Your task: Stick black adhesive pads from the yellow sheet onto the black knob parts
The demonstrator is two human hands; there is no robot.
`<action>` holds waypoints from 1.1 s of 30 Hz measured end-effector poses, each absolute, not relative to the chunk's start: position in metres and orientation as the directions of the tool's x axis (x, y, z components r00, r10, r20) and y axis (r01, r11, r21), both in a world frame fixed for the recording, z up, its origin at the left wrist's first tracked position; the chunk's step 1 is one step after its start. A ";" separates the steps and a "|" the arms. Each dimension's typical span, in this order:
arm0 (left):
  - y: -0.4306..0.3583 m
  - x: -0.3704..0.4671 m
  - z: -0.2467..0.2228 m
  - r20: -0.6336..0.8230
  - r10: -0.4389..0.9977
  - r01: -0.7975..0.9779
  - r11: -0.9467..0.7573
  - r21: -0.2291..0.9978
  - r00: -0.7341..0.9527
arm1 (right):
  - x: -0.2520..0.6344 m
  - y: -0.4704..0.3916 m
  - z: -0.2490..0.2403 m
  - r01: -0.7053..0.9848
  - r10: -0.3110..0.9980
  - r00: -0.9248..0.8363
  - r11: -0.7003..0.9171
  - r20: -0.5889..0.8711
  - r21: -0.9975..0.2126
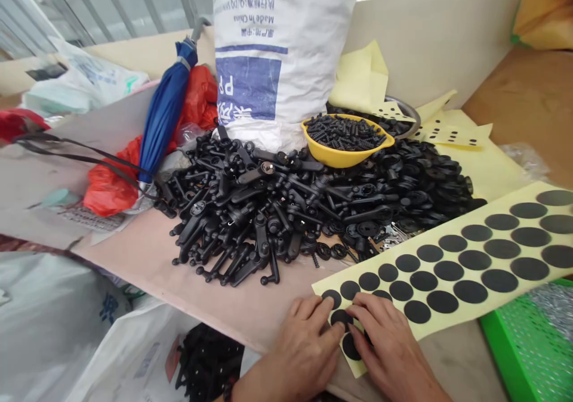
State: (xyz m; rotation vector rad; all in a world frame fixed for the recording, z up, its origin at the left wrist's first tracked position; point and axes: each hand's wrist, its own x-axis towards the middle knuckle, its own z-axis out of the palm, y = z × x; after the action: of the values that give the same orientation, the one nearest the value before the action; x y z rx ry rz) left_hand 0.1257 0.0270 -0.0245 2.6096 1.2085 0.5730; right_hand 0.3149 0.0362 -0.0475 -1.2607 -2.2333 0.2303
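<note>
A pale yellow backing sheet (pixel 430 315) carries rows of round black stickers (pixel 442 302) and slants across the front right of the table. My left hand (pixel 308 339) grips its near left end, fingertips beside a corner sticker and thumb at another sticker's edge. My right hand (pixel 385 342) is closed over the same end, with index finger and thumb pinching at a round black sticker (pixel 341 318). Whether that sticker is lifted is hard to see. Part of the sheet is hidden under the right hand. Beyond it lies a heap of black plastic crank handles (pixel 250 211).
A yellow bowl (pixel 340 158) of black screw-like parts stands before a large white sack (pixel 286 62). Black round parts (pixel 416 175) are piled to its right. A folded blue umbrella (pixel 165 110) leans at left. A green tray (pixel 510 342) of metal pieces sits front right.
</note>
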 end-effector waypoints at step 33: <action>0.022 0.121 -0.033 0.391 0.717 0.663 -0.691 0.287 0.578 | 0.315 0.036 -0.038 0.635 0.873 -0.426 0.476 0.238 -0.608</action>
State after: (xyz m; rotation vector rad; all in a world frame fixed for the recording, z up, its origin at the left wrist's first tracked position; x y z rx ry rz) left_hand 0.1212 0.0217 -0.0326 2.6922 1.1819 0.7422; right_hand 0.3149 0.0364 -0.0377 -1.2458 -2.1968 0.5908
